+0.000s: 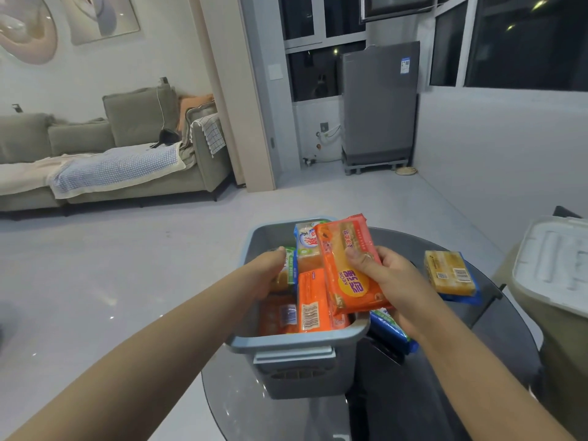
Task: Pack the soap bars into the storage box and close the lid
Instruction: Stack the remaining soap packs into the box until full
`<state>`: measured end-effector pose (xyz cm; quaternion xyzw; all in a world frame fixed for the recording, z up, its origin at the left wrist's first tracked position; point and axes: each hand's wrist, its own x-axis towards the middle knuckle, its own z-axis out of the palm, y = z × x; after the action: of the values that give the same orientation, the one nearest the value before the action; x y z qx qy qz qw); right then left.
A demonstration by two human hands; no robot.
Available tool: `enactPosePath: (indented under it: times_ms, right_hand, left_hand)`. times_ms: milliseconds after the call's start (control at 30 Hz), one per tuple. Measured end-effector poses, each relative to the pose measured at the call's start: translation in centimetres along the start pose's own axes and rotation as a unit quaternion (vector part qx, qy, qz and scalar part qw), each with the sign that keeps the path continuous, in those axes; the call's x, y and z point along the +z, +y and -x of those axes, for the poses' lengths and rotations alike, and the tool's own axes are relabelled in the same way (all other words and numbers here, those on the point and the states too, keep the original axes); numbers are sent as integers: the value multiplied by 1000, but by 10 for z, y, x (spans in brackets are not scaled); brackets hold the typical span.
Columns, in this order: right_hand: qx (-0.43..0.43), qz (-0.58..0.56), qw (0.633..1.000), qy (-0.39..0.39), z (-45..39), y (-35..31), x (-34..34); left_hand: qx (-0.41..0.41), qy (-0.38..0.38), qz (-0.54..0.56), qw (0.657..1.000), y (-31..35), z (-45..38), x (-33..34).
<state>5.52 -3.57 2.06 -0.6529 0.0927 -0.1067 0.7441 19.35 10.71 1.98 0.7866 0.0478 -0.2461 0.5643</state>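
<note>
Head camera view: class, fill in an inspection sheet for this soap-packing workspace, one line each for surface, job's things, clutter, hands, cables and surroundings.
Surface: round dark glass table.
Job's things: open grey plastic storage box holding several wrapped soap bars; orange-wrapped soap bar above it; yellow soap bar and blue-wrapped soap bar on the table; white lid at right.
Clutter: nothing seen.
Hands: right hand grips the orange-wrapped bar; left hand reaches into the box.
Cables: white cable over the sofa back.
Surroundings: grey sofa, grey washing machine, dark windows.
</note>
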Motion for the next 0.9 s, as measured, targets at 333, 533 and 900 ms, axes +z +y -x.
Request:
enactPosePath:
  times_ms: [333, 533, 900]
  right_hand:
    - [-7, 10, 1000, 2, 3, -1, 1]
    - [-34, 65, 997, -3, 3, 0, 21]
    - [-22, 255, 962, -96, -14, -14, 38]
  left_hand:
    - [98, 72, -27, 992, -2, 44, 0]
    - [183, -108, 14, 977, -5, 87, -5]
    - [183, -9, 72, 980, -5, 72, -34]
